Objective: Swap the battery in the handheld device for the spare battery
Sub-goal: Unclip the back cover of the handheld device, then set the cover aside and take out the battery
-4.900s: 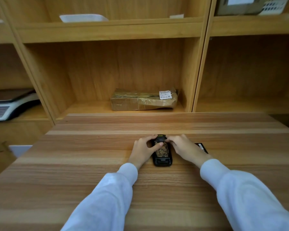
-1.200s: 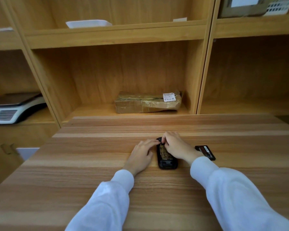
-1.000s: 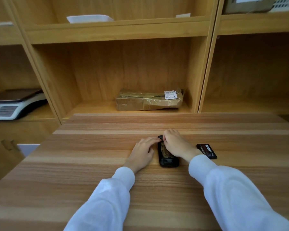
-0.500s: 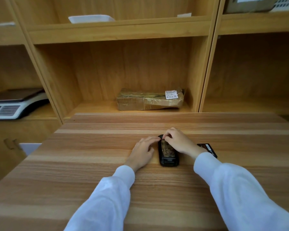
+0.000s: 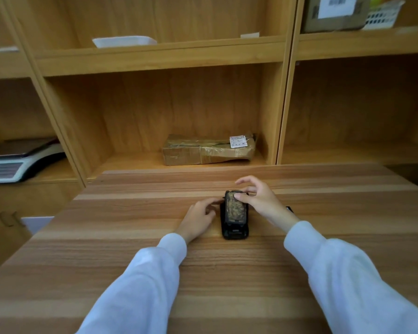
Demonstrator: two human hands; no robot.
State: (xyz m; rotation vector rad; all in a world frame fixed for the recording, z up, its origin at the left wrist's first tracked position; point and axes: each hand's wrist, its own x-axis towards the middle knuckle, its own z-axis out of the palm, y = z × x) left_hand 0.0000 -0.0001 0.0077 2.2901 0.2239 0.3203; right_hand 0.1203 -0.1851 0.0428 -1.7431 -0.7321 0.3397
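- Desk: striped wood top, carries the task's things near its middle.
- Handheld device: black, lies flat on the desk between the two hands, long axis pointing away from the person.
- Battery: mottled brownish face with a dark rim, far end tilted up out of the handheld device, near end low in the body.
- Right hand: thumb and a fingertip pinch the raised far end of the battery; grip clamped on it, other fingers spread above.
- Left hand: rests on the desk just beside the left edge of the handheld device, fingertips touching that edge near its far end; whether the grip presses or only rests, cannot tell.
- Spare battery: only a dark corner shows behind the right wrist, on the desk to the right of the handheld device.
- Sleeves: white, on both forearms.
- Shelving: wooden, behind the desk.
- Parcel: brown, taped, white label, in the middle compartment.
- Scale: in the left compartment.
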